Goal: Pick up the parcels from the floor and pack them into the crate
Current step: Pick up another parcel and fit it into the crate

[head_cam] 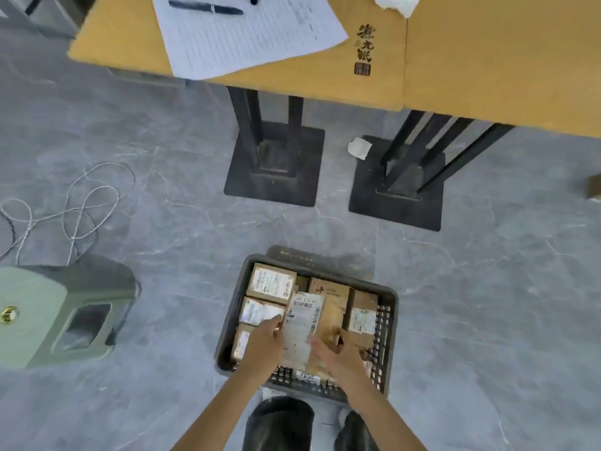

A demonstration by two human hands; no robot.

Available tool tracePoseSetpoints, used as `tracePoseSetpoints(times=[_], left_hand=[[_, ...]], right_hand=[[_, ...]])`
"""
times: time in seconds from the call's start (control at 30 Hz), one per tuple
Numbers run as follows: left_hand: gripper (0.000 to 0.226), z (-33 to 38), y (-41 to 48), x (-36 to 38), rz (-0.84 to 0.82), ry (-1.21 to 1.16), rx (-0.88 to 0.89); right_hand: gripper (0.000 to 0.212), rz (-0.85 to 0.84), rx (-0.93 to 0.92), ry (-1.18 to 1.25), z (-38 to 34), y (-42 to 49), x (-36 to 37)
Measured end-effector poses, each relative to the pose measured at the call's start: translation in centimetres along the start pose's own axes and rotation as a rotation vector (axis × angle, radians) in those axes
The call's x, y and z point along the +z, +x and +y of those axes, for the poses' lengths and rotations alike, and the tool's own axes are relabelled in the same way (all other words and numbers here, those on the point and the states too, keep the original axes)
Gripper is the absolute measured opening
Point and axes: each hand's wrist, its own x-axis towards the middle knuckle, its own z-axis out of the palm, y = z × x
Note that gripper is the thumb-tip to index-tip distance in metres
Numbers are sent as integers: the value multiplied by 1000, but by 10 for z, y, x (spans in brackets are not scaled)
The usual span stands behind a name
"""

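From your head view, your left grip [260,345] and right grip [338,353] both clasp the side edges of a labelled parcel [304,320], holding it over the other parcels [271,283] packed in the grey crate [227,320] on the floor [162,402].

Looks like a small parcel-handling office: yellow wooden counter [487,60] with lined paper form [247,34] and black pen [205,8], labelled cardboard parcels [271,283] in dark grey plastic crate [385,346].

Looking steeply down from head height, wide-angle, facing forward over the floor [487,304]; sitting close above the crate [385,333] at bottom centre, taking in the counter [487,60] edge farther off.
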Motion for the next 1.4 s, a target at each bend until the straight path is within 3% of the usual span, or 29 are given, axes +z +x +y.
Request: tracePoseSetpoints(times=[0.2, 0.43, 0.57, 0.67, 0.73, 0.8, 0.87, 0.93, 1.07, 1.17, 1.4], left_hand=[[32, -87, 104, 74, -58, -53, -86], [44, -130, 208, 132, -103, -104, -65], [67, -132, 231, 167, -196, -246, -18], [76, -150, 253, 191, -26, -235, 44], [69, -171, 269, 208, 57, -260, -1], [60, -158, 256, 209, 2, -333, -82], [68, -146, 245, 211, -87, -366, -122], [68, -145, 240, 212, -74, -384, -136], [79, -160, 263, 207, -34, -399, -2], [56, -157, 277, 203, -41, -339, 91], [48, -141, 279, 185, -134, -542, -146]], right_hand=[[88, 45, 156, -28, 91, 125, -4], [60, 64, 69, 99, 126, 197, -31], [69, 71, 16, 137, 131, 222, -43], [82, 78, -18, 138, 134, 234, -54], [87, 74, -14, 179, 136, 237, -62], [74, 65, -19, 250, 140, 237, -70], [64, 51, -21, 308, 144, 234, -77], [63, 45, -28, 326, 146, 231, -82], [58, 37, -24, 262, 148, 230, -88], [51, 46, -33, 234, 145, 231, -90], [70, -6, -68, 211, 119, 237, -68]])
